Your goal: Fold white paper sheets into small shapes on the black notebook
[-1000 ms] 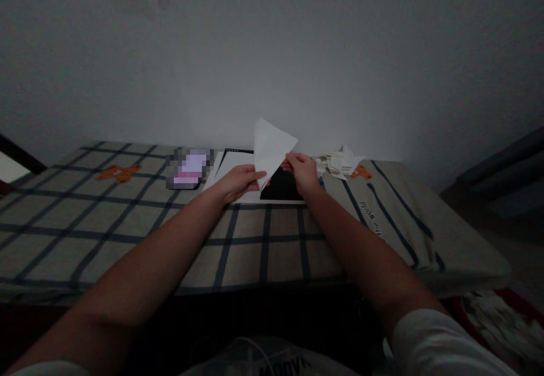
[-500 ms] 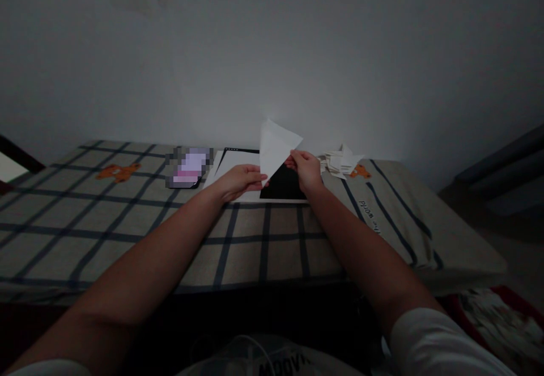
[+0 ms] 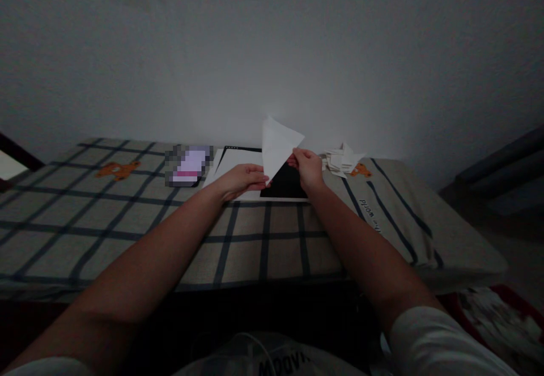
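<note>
A folded white sheet of paper (image 3: 278, 144), roughly kite-shaped with its point downward, is held up between my two hands. My left hand (image 3: 244, 182) pinches it at the lower tip. My right hand (image 3: 309, 167) grips its right edge with thumb and fingers closed. Beneath the hands lies a flat black board (image 3: 285, 184), partly covered by white paper (image 3: 238, 162) on its left side. To the right of my right hand sits a heap of folded white paper pieces (image 3: 339, 160).
A phone (image 3: 190, 166) with a lit, blurred screen lies left of the papers. The table (image 3: 170, 234) carries a checked cloth with orange bear prints. Behind it rises a plain wall (image 3: 272, 53). At the lower right is a red-edged container or cloth (image 3: 505, 319), too dark to make out.
The folded paper has shifted very slightly to the right and turned a little, with both hands keeping their hold. Nothing else has visibly moved, apart from a slight camera shift.
</note>
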The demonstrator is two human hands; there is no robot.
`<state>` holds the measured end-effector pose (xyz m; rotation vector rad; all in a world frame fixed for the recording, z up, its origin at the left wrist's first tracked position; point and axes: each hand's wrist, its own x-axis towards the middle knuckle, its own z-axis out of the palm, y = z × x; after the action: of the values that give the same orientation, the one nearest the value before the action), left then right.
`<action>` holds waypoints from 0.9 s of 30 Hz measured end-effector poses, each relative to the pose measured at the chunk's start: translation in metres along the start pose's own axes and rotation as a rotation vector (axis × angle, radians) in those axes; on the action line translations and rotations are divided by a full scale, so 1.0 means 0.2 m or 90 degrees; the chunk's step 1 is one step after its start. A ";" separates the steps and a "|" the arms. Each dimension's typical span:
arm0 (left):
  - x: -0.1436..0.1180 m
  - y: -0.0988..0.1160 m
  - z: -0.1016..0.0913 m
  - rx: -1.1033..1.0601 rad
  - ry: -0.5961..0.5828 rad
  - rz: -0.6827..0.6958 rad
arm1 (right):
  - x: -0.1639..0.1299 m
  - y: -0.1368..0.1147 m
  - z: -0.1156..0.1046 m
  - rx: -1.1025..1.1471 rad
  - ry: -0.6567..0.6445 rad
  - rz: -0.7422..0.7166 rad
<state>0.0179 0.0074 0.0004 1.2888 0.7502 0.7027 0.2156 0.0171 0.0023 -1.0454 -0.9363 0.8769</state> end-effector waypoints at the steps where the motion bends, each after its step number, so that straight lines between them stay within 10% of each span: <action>1: 0.00 0.00 0.00 -0.006 0.000 0.001 | 0.00 0.00 0.00 0.003 0.000 0.000; 27: -0.02 0.02 0.05 0.017 0.070 -0.028 | 0.00 -0.02 -0.01 0.007 0.035 -0.051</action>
<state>0.0242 -0.0011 0.0065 1.2613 0.8769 0.7337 0.2185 0.0160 0.0067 -1.0111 -0.9200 0.7820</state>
